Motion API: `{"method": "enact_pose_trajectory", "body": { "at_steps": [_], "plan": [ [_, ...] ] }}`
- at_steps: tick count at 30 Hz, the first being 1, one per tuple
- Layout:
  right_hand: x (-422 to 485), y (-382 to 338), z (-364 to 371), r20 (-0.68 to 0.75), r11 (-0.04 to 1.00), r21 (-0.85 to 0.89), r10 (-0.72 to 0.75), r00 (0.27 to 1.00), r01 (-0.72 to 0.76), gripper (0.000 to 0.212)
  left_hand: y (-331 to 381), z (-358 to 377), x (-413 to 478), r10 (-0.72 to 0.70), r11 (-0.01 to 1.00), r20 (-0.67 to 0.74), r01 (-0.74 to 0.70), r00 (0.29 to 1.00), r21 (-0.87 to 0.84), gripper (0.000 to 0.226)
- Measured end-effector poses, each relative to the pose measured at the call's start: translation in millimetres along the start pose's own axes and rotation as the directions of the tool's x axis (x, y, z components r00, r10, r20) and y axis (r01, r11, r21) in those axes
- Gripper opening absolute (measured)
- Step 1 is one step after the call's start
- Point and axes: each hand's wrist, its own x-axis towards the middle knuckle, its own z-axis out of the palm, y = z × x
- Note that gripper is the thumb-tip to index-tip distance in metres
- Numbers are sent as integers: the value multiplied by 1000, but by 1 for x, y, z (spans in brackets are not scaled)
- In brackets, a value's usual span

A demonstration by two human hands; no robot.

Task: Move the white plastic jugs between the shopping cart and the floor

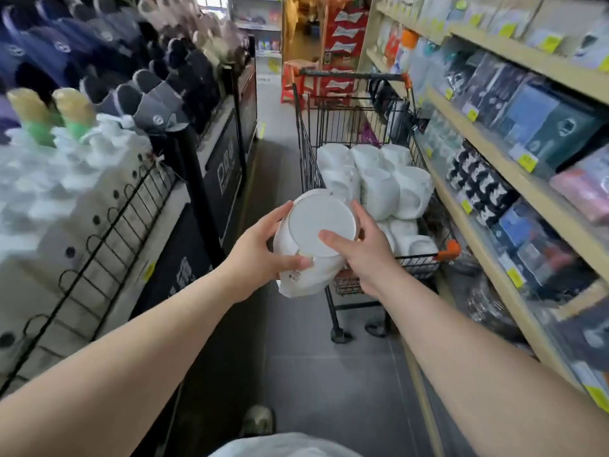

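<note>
Could have slipped loose at centre frame: held the white plastic jug (309,235) tilted, flat base toward the camera, by its smooth sides alone, above the grey floor (329,374) and just short of the near rim of the shopping cart (418,258). Might also have knocked the stacked jugs (379,192) heaped in the cart at centre right (piled loosely, by the look of it), tipping some over the wire edge. Gripped with both hands. Wrapped the left hand (260,252) round the jug's left side, fingers curled, thumb along the lower edge. Clasped the right side with the right hand (362,258), thumb pressed flat on the base, fingers curled behind, mostly hidden.
</note>
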Motion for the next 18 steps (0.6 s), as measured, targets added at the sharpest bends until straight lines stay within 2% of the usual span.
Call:
{"method": "enact_pose_trajectory", "body": {
  "at_steps": [7,18],
  "plan": [
    [142,-26,22,-132,999,-18,-39,990,37,85,30,-49,160,20,999,115,-23,993,22,100],
    [351,-29,-45,-321,999,-44,0,947,-15,85,31,-16,407,-15,1000,245,17,969,-3,99]
  ]
}}
